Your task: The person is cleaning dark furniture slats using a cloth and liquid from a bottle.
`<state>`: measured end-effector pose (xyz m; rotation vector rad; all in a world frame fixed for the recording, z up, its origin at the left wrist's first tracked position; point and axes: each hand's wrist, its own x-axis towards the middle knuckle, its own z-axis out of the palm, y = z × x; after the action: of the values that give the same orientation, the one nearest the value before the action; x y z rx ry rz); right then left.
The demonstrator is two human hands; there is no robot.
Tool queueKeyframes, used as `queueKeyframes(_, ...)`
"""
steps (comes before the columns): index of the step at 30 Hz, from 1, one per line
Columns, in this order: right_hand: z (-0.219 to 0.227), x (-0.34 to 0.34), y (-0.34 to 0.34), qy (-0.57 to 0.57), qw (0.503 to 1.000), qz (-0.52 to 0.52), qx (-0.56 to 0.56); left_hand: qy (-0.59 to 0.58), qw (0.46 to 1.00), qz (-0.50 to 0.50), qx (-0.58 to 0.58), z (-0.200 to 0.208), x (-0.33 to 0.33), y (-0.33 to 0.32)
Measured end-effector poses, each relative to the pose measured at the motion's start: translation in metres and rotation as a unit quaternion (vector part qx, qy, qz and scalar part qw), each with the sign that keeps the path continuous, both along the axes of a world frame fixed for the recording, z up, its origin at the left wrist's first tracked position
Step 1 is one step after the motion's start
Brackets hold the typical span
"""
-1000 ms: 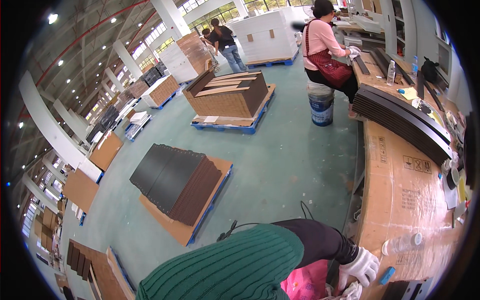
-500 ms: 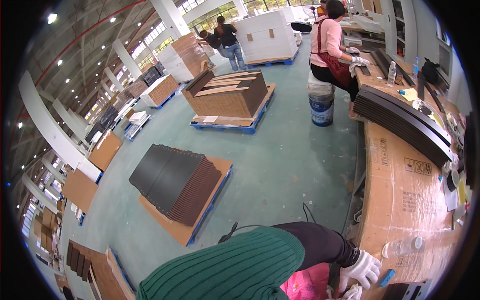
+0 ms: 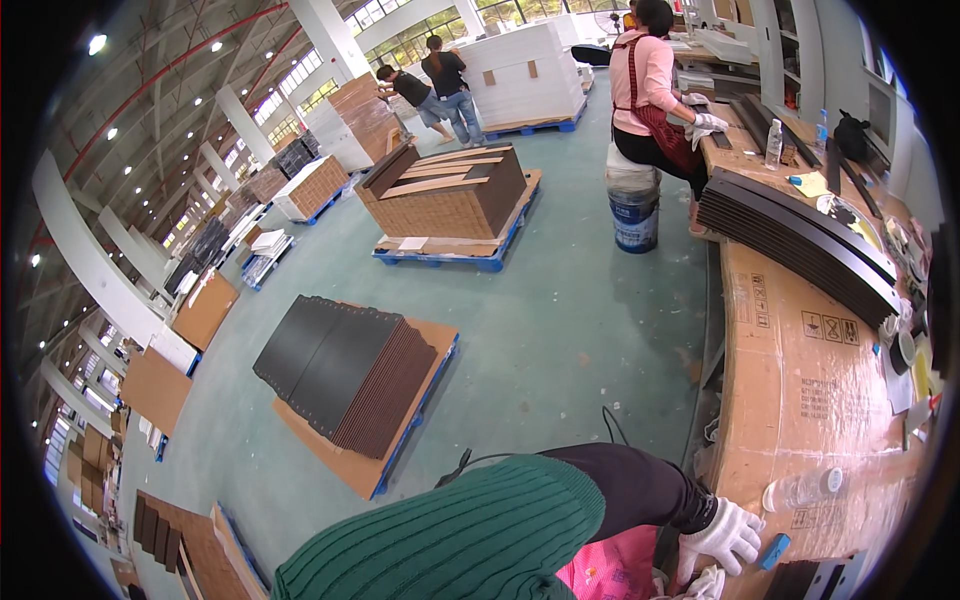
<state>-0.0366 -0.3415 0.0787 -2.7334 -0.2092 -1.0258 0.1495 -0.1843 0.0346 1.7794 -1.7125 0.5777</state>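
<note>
My left hand (image 3: 722, 540), in a white glove, rests near the edge of the cardboard-covered workbench (image 3: 775, 400). Its fingers are stretched out and a little apart, with nothing seen in them. Just beside the fingertips lies a small blue block (image 3: 774, 551). A piece of white glove (image 3: 708, 583) shows below it at the lower edge, seemingly my right hand; its fingers are cut off from view. Dark strips (image 3: 815, 580) lie at the bench's near end, partly out of the picture. A clear plastic bottle (image 3: 803, 490) lies on its side beyond the blue block.
Curved dark panels (image 3: 800, 245) are stacked farther along the bench. A person in pink (image 3: 650, 90) sits on a bucket (image 3: 633, 210) there, working with gloved hands. Dark boards (image 3: 345, 370) stand stacked on a pallet to the left. A black cable (image 3: 470, 463) lies on the floor.
The view has shifted slightly, so the surroundings sit a little farther left. My left hand stays in almost the same place. One person at the far pallets has moved slightly.
</note>
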Motion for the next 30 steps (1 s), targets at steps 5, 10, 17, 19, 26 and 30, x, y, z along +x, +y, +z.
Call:
queueKeyframes(5,0.007,0.001,0.001,0.003,1.000,-0.006,-0.004,-0.016,1.000,0.007,-0.011,-0.003,0.001,-0.004)
queueKeyframes(10,0.006,0.001,0.001,0.006,1.000,-0.003,-0.004,-0.003,1.000,0.003,-0.030,-0.002,0.000,-0.003)
queueKeyframes(17,0.009,0.003,0.006,0.008,1.000,0.008,0.007,-0.009,1.000,0.012,-0.003,-0.002,0.000,0.002)
queueKeyframes(19,0.010,0.002,0.005,0.007,1.000,0.008,0.006,-0.008,1.000,0.010,-0.001,-0.001,-0.001,0.000)
queueKeyframes(26,0.010,0.002,0.008,-0.005,1.000,-0.002,0.003,-0.002,1.000,0.011,-0.008,-0.004,-0.001,-0.002)
queueKeyframes(30,0.013,0.001,0.008,0.006,1.000,0.003,-0.001,-0.011,1.000,0.009,-0.010,-0.005,0.001,-0.001)
